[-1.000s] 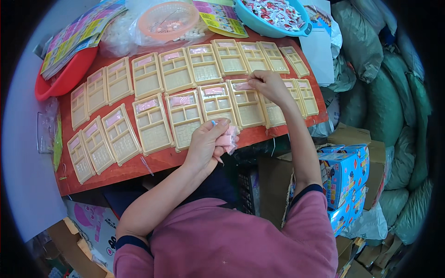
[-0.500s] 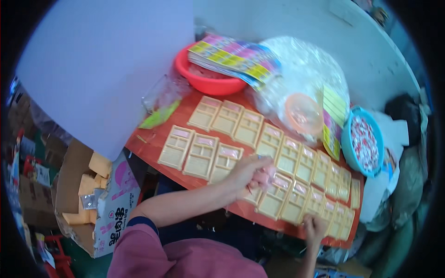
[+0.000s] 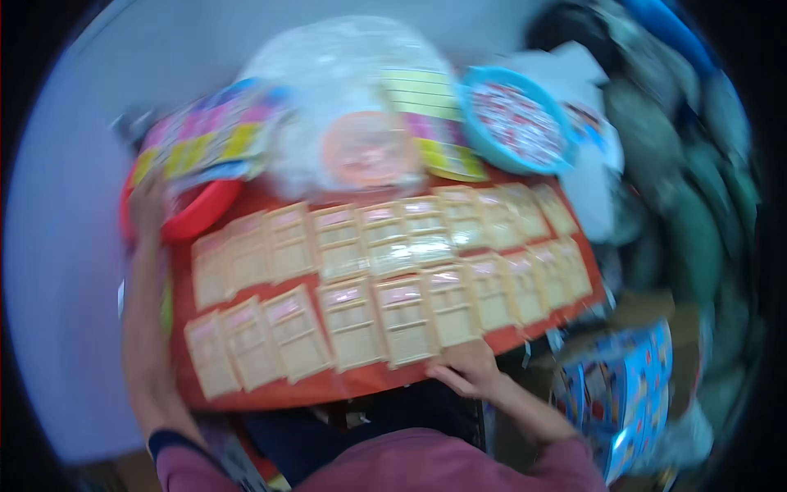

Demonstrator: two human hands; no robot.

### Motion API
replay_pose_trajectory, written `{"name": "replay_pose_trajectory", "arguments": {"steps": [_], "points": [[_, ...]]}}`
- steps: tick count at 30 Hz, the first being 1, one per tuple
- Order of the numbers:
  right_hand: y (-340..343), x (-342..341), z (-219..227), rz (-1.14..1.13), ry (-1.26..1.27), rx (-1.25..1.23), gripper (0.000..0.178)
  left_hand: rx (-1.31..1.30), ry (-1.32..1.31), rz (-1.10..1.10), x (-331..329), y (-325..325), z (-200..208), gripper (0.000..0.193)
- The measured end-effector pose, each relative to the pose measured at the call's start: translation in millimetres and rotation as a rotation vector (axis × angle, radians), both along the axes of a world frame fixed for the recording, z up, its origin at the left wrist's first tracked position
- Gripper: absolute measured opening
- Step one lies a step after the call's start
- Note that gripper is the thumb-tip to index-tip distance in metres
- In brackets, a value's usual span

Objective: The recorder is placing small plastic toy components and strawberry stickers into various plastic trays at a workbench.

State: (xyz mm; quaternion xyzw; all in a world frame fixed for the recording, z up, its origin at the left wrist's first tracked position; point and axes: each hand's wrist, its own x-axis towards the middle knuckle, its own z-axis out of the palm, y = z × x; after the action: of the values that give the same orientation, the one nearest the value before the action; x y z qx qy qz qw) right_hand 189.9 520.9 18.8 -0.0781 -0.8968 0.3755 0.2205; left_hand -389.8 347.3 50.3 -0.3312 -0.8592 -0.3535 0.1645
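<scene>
My left hand (image 3: 148,201) reaches to the left side of the red basin (image 3: 197,215), at the edge of the printed sheets (image 3: 205,139) lying over it. Motion blur smears its fingers, so its grip is unclear. My right hand (image 3: 469,367) rests at the table's front edge beside a cream-coloured plastic tray (image 3: 453,307). Its thumb stands apart from the fingers, and I see nothing held there. Two rows of these divided trays, each with a pink piece in its upper part, cover the red tabletop (image 3: 352,385).
A translucent peach bowl (image 3: 369,152) of pink pieces sits before a large clear plastic bag (image 3: 344,57). Yellow-purple sheets (image 3: 426,107) lie beside a blue basket (image 3: 520,123) of small wrapped red-and-white pieces. Blue printed packaging (image 3: 619,385) stands below right.
My view has swung to the right. My left hand, earlier holding pink pieces over the trays, has moved to the red basin. My right hand is now farther left along the front edge.
</scene>
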Motion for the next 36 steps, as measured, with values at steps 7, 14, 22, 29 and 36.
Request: {"name": "replay_pose_trajectory", "arguments": {"steps": [7,14,22,29,36], "points": [[121.3,-10.2,56.3,-0.667,0.195,0.025,0.013,-0.371,0.057,0.098,35.8,7.0,5.1,0.04],[328.3,-27.0,43.8,-0.954,-0.113,0.458,0.062,0.093,0.479,-0.087,62.3,18.0,8.1,0.021],[414.7,-73.3,23.1,-0.871,-0.606,0.413,0.111,-0.036,-0.296,-0.356,214.7,138.3,26.2,0.03],[392.5,-91.8,27.9,-0.913,-0.492,0.501,0.063,-0.148,-0.264,-0.259,205.3,208.3,-1.5,0.052],[412.2,-80.4,21.0,-0.879,-0.435,0.713,0.034,-0.294,-0.851,-0.311,202.4,246.3,-2.0,0.05]]}}
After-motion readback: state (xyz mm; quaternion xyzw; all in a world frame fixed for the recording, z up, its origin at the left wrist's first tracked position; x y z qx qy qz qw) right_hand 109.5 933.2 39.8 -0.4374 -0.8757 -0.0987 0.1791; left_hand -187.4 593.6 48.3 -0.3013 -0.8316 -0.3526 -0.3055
